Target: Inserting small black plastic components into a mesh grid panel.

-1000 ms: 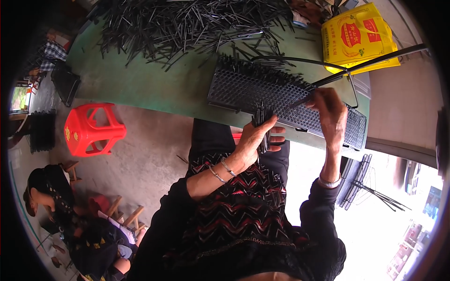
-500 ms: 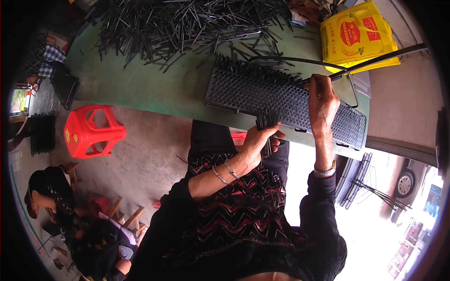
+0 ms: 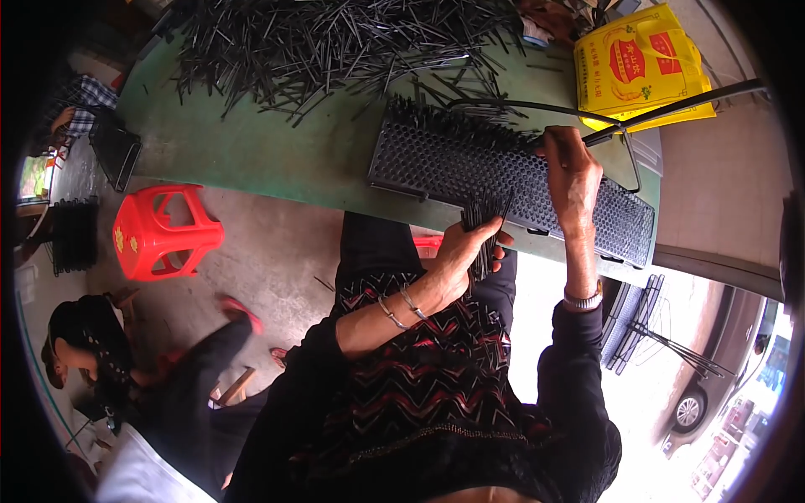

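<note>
A long dark tray full of small holes lies aslant along the near edge of the green table. Thin black sticks stand packed in its far rows. My left hand is closed around an upright bundle of similar black sticks, just in front of the tray's near edge. Over the tray, my right hand pinches with thumb and fingers at the end of the filled rows. What lies between those fingertips is hidden.
A big heap of loose black sticks covers the table's far side. Behind the tray are a bent black metal frame and a yellow bag. A red stool stands at left; people are at lower left, a car at right.
My right hand has shifted slightly left and away from me along the filled rows. The left hand stays nearly still. A person moves at lower left, and the car outside has moved.
</note>
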The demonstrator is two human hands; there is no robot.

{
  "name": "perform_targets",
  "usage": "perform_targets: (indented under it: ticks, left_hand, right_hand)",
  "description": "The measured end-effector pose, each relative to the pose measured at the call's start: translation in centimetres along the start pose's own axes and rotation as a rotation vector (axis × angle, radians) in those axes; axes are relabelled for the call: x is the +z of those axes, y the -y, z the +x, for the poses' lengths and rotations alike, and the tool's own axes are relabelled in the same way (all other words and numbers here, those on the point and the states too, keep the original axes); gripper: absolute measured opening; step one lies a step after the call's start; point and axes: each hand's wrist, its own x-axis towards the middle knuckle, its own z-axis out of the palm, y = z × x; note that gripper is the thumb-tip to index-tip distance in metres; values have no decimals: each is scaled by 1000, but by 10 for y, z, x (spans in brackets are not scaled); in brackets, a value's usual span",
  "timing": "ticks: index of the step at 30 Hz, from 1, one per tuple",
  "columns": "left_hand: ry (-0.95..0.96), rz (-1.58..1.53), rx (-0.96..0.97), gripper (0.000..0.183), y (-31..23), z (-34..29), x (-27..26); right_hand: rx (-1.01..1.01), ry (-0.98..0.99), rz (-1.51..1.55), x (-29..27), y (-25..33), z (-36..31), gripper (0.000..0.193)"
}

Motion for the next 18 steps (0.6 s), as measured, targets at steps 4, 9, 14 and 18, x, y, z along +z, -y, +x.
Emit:
perform_targets:
  ticks: [4,9,14,18]
  left_hand:
    - [-37,33,-5,21,-1,0,-2]
    - [-37,-1,7,21,0,1,-2]
    - [-35,11,18,20,-1,0,-2]
    - [-24,9,24,22,-1,0,-1]
  right_hand:
    - [13,29,29,-3,0,0,7]
    - [17,45,-33,-4,2,0,7]
    - [67,59,-101,-1,0,-4,10]
    - [55,49,-15,0,3,-2,11]
